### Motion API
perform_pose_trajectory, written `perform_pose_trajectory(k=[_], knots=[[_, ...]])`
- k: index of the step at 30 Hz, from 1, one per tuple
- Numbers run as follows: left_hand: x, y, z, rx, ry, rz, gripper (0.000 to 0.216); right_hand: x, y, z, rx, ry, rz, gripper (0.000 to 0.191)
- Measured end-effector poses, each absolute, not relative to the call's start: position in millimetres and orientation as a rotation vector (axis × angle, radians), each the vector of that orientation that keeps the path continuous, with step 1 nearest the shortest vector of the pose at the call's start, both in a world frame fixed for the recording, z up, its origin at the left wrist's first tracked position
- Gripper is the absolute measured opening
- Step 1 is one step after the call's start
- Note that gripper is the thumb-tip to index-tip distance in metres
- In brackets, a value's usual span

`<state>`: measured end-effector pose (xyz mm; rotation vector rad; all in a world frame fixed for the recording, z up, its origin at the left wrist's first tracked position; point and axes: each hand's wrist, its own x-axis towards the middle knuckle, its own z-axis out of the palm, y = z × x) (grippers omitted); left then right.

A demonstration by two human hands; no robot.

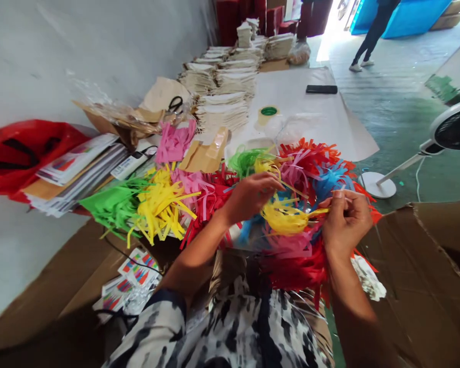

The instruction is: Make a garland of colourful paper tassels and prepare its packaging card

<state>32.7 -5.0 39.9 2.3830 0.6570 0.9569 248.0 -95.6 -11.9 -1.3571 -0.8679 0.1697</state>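
Observation:
My right hand (pixel 347 217) pinches the narrow twisted end of a yellow tissue-paper tassel (pixel 287 217), whose fringed strips spread to the left. My left hand (pixel 253 191) hovers just above and left of that tassel, fingers loosely bent and apart, with no held thing visible. Finished-looking tassels in red (pixel 295 268), pink (pixel 291 243), blue (pixel 333 176) and orange lie heaped beneath and around both hands. A green tassel (pixel 249 161) rests beyond my left hand. Fringed sheets in yellow (pixel 163 202), green (pixel 117 202) and pink (pixel 176 142) are piled to the left.
Stacks of off-white folded pieces (pixel 230 82) line the wall side of the table. Green tape (pixel 269 111), a black bar-shaped object (pixel 321 89) and scissors (pixel 175 104) lie farther off. A fan (pixel 454 125) stands right. Cardboard (pixel 417 276) flanks me; a person's legs (pixel 375 33) show beyond.

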Motion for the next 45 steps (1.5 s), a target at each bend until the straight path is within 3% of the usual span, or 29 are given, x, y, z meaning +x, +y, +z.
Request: perform_pose_trajectory(k=[4,9,12,17,20,23,31,45], knots=[[-18.3,31.7,39.7,2.765,1.129,0.851,0.038,248.1,-94.7,-12.9,-1.373,-0.866,0.171,0.027],[-41.5,50.3,18.0,2.937,1.080,0.721,0.031,246.4,-94.9,-13.1,-1.373,-0.894,0.181,0.028],[-42.0,53.3,19.9,2.930,0.972,0.872,0.016,245.2,-96.5,-11.0,-1.373,-0.899,0.189,0.029],[-35.0,53.7,64.0,2.848,0.970,1.415,0.012,243.2,-98.7,-6.7,-1.394,-0.895,0.197,0.030],[-14.4,40.2,90.6,2.819,0.818,1.564,0.011,241.7,-99.2,-5.4,-1.375,-0.898,0.197,0.028],[21.1,17.3,92.5,2.728,0.605,1.461,0.013,238.7,-100.7,-3.5,-1.362,-0.923,0.207,0.026],[89.9,-17.3,33.6,2.048,0.590,1.071,0.018,234.4,-107.4,4.7,-1.355,-0.982,0.330,0.024],[91.1,-16.0,22.2,1.773,0.645,0.994,0.034,237.1,-105.8,9.8,-1.316,-0.958,0.532,0.027]])
